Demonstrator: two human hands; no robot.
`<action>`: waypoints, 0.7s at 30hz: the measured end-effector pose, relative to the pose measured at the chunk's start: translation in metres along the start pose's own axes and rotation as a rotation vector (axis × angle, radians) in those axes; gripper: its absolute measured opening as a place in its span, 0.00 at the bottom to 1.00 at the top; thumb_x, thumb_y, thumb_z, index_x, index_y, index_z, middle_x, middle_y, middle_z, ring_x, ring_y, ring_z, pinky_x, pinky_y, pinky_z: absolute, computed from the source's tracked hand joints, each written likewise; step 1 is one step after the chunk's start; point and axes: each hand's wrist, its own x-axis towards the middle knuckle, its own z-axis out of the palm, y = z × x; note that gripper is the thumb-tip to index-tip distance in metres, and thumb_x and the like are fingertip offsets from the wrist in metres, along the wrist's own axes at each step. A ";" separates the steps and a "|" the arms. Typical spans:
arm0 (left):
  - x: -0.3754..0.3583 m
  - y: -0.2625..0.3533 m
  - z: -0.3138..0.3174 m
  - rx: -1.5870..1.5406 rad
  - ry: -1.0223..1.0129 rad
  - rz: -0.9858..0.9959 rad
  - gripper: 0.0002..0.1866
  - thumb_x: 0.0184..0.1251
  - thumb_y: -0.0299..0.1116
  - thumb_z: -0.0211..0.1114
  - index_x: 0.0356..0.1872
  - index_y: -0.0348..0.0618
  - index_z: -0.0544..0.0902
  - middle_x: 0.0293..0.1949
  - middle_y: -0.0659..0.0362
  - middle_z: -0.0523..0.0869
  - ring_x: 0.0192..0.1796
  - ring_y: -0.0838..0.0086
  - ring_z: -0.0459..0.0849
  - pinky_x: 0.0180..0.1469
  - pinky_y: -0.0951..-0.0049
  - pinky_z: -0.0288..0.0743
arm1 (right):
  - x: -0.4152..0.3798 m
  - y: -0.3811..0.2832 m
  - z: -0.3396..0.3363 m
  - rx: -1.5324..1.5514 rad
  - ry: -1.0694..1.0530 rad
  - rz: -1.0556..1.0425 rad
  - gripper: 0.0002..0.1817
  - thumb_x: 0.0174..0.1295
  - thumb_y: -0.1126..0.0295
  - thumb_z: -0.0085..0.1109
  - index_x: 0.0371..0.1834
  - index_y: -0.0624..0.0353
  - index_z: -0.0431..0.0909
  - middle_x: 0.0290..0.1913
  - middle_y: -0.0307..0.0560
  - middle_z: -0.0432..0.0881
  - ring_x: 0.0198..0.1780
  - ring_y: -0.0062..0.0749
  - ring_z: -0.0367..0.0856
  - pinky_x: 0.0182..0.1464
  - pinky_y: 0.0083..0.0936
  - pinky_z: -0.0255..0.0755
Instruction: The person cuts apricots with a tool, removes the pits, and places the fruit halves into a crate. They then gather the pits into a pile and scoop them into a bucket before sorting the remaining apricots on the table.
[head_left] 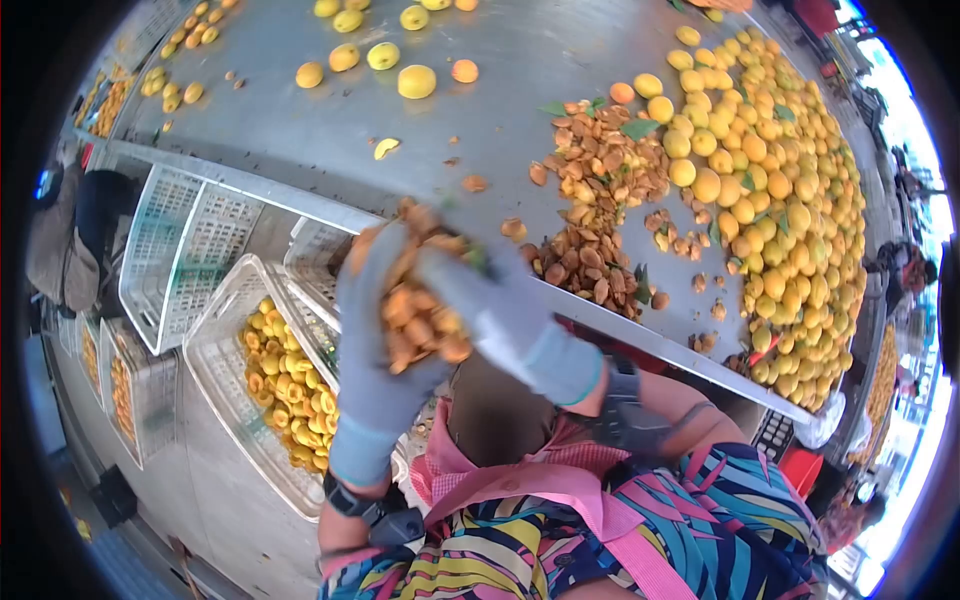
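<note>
My left hand (372, 335) and my right hand (510, 315), both in grey gloves, are cupped together around a heap of brown apricot pits (415, 320). They are at the near edge of the metal table (440, 140), above the crates, and the pits between them are partly blurred. More pits lie in a pile (590, 265) on the table to the right of my hands. Behind that pile, pits with bits of yellow flesh and leaves form another heap (605, 160). A crate (225, 300) holding halved apricots (285, 385) stands below on the left.
A large mound of whole apricots (765, 190) covers the table's right side. Loose apricots (417, 82) are scattered at the back. Empty-looking white crate (190, 240) leans at the left. A person (75, 240) is at the far left.
</note>
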 end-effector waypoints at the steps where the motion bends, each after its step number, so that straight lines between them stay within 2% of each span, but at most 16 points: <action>1: -0.015 -0.008 -0.007 -0.009 -0.019 0.009 0.47 0.39 0.29 0.77 0.67 0.45 0.63 0.65 0.49 0.66 0.67 0.55 0.67 0.66 0.61 0.65 | 0.001 0.008 0.010 -0.035 -0.058 -0.031 0.22 0.63 0.66 0.58 0.57 0.67 0.71 0.45 0.41 0.78 0.45 0.24 0.76 0.51 0.20 0.71; 2: -0.031 -0.017 -0.013 -0.049 0.032 -0.103 0.50 0.40 0.30 0.77 0.69 0.44 0.60 0.67 0.50 0.64 0.68 0.57 0.65 0.67 0.62 0.64 | 0.005 0.019 0.018 -0.032 -0.037 -0.043 0.22 0.63 0.66 0.58 0.57 0.67 0.71 0.45 0.41 0.78 0.45 0.24 0.76 0.51 0.20 0.71; 4: -0.048 -0.042 -0.020 -0.088 0.060 -0.209 0.52 0.41 0.30 0.78 0.71 0.44 0.57 0.69 0.52 0.61 0.70 0.60 0.62 0.68 0.62 0.63 | 0.013 0.043 0.027 -0.328 -0.133 0.208 0.33 0.65 0.55 0.56 0.67 0.64 0.61 0.49 0.47 0.78 0.46 0.27 0.78 0.48 0.20 0.72; 5: -0.055 -0.055 -0.022 -0.238 0.091 -0.324 0.55 0.41 0.30 0.79 0.73 0.45 0.53 0.71 0.53 0.59 0.71 0.60 0.60 0.68 0.61 0.63 | 0.017 0.052 0.026 -0.319 -0.116 0.200 0.33 0.65 0.55 0.56 0.67 0.64 0.61 0.49 0.47 0.78 0.46 0.27 0.78 0.48 0.20 0.72; 6: -0.061 -0.070 -0.024 -0.388 0.119 -0.440 0.58 0.42 0.31 0.80 0.74 0.47 0.49 0.72 0.53 0.56 0.72 0.60 0.58 0.68 0.60 0.63 | 0.022 0.058 0.023 -0.544 -0.160 0.273 0.37 0.64 0.50 0.53 0.70 0.64 0.58 0.50 0.53 0.78 0.47 0.32 0.79 0.50 0.22 0.72; 7: -0.069 -0.089 -0.025 -0.391 0.093 -0.428 0.58 0.42 0.31 0.80 0.74 0.47 0.49 0.72 0.53 0.56 0.72 0.60 0.58 0.68 0.60 0.63 | 0.026 0.057 0.020 -0.771 -0.197 0.346 0.42 0.64 0.44 0.51 0.72 0.63 0.54 0.52 0.59 0.78 0.49 0.37 0.79 0.52 0.24 0.71; 8: -0.075 -0.112 -0.025 -0.279 0.070 -0.480 0.59 0.42 0.31 0.80 0.75 0.48 0.47 0.73 0.53 0.54 0.72 0.59 0.57 0.68 0.58 0.64 | 0.020 0.018 0.020 -0.795 -0.320 0.549 0.46 0.62 0.38 0.46 0.73 0.62 0.49 0.54 0.69 0.75 0.53 0.49 0.78 0.58 0.31 0.69; 9: -0.073 -0.129 -0.024 -0.174 0.045 -0.520 0.60 0.43 0.31 0.80 0.75 0.50 0.45 0.74 0.52 0.52 0.73 0.59 0.56 0.67 0.57 0.64 | 0.013 0.029 0.017 -0.956 -0.201 0.377 0.40 0.63 0.43 0.50 0.70 0.62 0.57 0.54 0.67 0.76 0.55 0.53 0.77 0.58 0.35 0.69; 10: -0.069 -0.140 -0.025 -0.149 0.020 -0.454 0.60 0.44 0.32 0.79 0.75 0.50 0.46 0.74 0.52 0.51 0.73 0.59 0.55 0.67 0.57 0.65 | 0.010 0.054 0.004 -0.907 -0.236 0.148 0.36 0.64 0.47 0.51 0.67 0.62 0.61 0.53 0.65 0.76 0.54 0.54 0.77 0.57 0.36 0.70; 12: -0.049 -0.139 -0.022 -0.096 0.016 -0.355 0.56 0.48 0.31 0.77 0.75 0.51 0.47 0.74 0.51 0.53 0.72 0.60 0.56 0.65 0.60 0.65 | -0.005 0.011 -0.009 -0.715 -0.237 0.130 0.24 0.66 0.55 0.53 0.58 0.61 0.73 0.50 0.56 0.80 0.49 0.46 0.80 0.50 0.35 0.73; 13: -0.038 -0.125 -0.021 0.018 0.073 -0.294 0.49 0.55 0.29 0.72 0.74 0.48 0.51 0.73 0.52 0.57 0.71 0.60 0.59 0.65 0.63 0.65 | -0.009 -0.004 -0.023 -0.724 -0.200 0.114 0.24 0.66 0.55 0.53 0.58 0.61 0.73 0.50 0.56 0.80 0.49 0.46 0.80 0.50 0.35 0.73; 15: -0.005 -0.087 -0.010 -0.036 0.244 -0.304 0.39 0.61 0.27 0.67 0.72 0.42 0.56 0.71 0.52 0.61 0.69 0.62 0.62 0.64 0.66 0.64 | -0.017 -0.031 -0.047 -0.649 -0.194 -0.188 0.22 0.66 0.57 0.55 0.57 0.60 0.74 0.47 0.52 0.81 0.43 0.38 0.82 0.45 0.31 0.74; 16: 0.010 -0.075 -0.006 -0.042 0.297 -0.235 0.32 0.65 0.27 0.63 0.70 0.38 0.61 0.69 0.52 0.64 0.67 0.64 0.66 0.64 0.66 0.65 | -0.019 -0.051 -0.063 -0.724 -0.126 -0.213 0.21 0.66 0.59 0.55 0.57 0.59 0.75 0.46 0.52 0.82 0.41 0.35 0.81 0.43 0.29 0.74; 18: 0.041 -0.055 0.004 -0.048 0.224 -0.173 0.30 0.66 0.28 0.62 0.68 0.38 0.63 0.67 0.51 0.66 0.66 0.64 0.68 0.64 0.66 0.65 | -0.018 -0.079 -0.098 -0.829 0.057 -0.231 0.19 0.65 0.62 0.55 0.56 0.59 0.75 0.45 0.52 0.82 0.40 0.34 0.80 0.43 0.28 0.73; 20: 0.071 -0.042 0.031 -0.113 0.102 -0.135 0.25 0.67 0.29 0.60 0.64 0.38 0.69 0.63 0.51 0.72 0.62 0.65 0.72 0.63 0.66 0.66 | 0.002 -0.086 -0.140 -0.986 0.265 -0.468 0.21 0.65 0.61 0.55 0.59 0.59 0.73 0.53 0.57 0.78 0.49 0.41 0.79 0.50 0.31 0.72; 21: 0.088 -0.046 0.047 -0.122 -0.004 -0.183 0.24 0.67 0.31 0.60 0.63 0.38 0.70 0.62 0.50 0.73 0.62 0.65 0.73 0.62 0.66 0.67 | 0.010 -0.082 -0.161 -0.978 0.268 -0.474 0.21 0.65 0.61 0.55 0.59 0.59 0.73 0.53 0.57 0.78 0.49 0.41 0.79 0.50 0.31 0.72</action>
